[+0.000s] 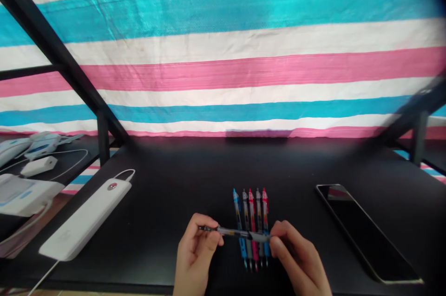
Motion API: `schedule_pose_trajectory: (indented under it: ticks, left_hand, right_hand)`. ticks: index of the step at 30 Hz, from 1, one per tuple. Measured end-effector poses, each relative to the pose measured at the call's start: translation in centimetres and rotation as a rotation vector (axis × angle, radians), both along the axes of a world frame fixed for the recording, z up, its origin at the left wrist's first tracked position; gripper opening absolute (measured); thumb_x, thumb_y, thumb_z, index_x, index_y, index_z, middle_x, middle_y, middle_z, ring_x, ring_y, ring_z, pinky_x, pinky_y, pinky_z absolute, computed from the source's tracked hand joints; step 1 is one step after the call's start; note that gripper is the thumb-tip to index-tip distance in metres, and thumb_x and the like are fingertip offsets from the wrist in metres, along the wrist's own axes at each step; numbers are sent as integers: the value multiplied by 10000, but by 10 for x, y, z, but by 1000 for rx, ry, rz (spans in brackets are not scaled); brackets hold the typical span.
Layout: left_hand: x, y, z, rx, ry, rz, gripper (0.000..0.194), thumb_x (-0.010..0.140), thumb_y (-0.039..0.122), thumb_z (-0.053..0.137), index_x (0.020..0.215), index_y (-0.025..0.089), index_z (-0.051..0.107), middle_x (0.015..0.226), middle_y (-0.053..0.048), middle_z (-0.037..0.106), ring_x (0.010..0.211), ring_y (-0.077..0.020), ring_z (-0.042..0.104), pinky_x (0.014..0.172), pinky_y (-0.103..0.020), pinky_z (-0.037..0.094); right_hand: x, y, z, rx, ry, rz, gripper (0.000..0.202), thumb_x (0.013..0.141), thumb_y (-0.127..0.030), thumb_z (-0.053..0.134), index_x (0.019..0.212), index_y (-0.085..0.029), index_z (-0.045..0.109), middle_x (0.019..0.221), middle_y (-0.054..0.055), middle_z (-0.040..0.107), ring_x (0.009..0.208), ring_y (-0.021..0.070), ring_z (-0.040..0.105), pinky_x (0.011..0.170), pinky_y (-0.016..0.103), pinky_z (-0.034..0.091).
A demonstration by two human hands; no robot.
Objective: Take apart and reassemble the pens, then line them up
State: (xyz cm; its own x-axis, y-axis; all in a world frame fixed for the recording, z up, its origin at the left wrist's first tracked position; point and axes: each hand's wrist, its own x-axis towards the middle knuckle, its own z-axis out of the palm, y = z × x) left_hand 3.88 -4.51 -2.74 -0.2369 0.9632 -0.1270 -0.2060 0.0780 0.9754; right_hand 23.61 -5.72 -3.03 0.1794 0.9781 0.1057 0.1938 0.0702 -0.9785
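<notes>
A clear-barrelled pen (234, 232) with a grey grip is held crosswise between both hands, low over the black table. My left hand (197, 252) pinches its dark clip end between thumb and fingers. At the other end, the thumb and fingers of my right hand (296, 256) close around the tip, which they hide. Beneath and behind the held pen, several click pens (251, 203) lie side by side on the table, with blue, grey and red ends pointing away from me. The held pen covers part of their middles.
A white power strip (87, 219) with a cord lies on the left, and a black phone (365, 231) on the right of the black table (167, 180). Black metal frame bars (69, 61) slant up at both sides. Striped sheeting (223, 73) hangs behind. White devices (26, 191) sit far left.
</notes>
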Motion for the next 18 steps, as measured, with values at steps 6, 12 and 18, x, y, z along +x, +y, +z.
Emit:
schedule_pose_trajectory:
  ticks: [6, 12, 18]
  left_hand:
    - [1, 2, 0, 107, -3, 20, 330, 756, 508, 827, 777, 207, 694, 700, -25, 625, 624, -168, 568, 614, -266, 449]
    - [2, 2, -1, 93, -23, 51, 330, 757, 504, 831, 792, 204, 698, 711, -22, 621, 615, -159, 551, 615, -264, 444]
    - [9, 6, 4, 235, -141, 6, 282, 766, 437, 852, 742, 203, 696, 788, -34, 637, 749, -187, 616, 715, -288, 499]
  right_hand:
    - [-5, 2, 7, 34, 54, -2, 467, 910, -592, 646, 608, -249, 553, 607, -1, 460, 557, 181, 423, 514, 277, 371]
    - [-3, 4, 4, 27, 7, 81, 474, 949, -530, 618, 598, -230, 507, 608, -3, 461, 577, 170, 434, 546, 279, 349]
    - [2, 5, -8, 21, -6, 128, 467, 958, -560, 590, 636, -224, 621, 593, -12, 486, 533, 147, 431, 514, 265, 322]
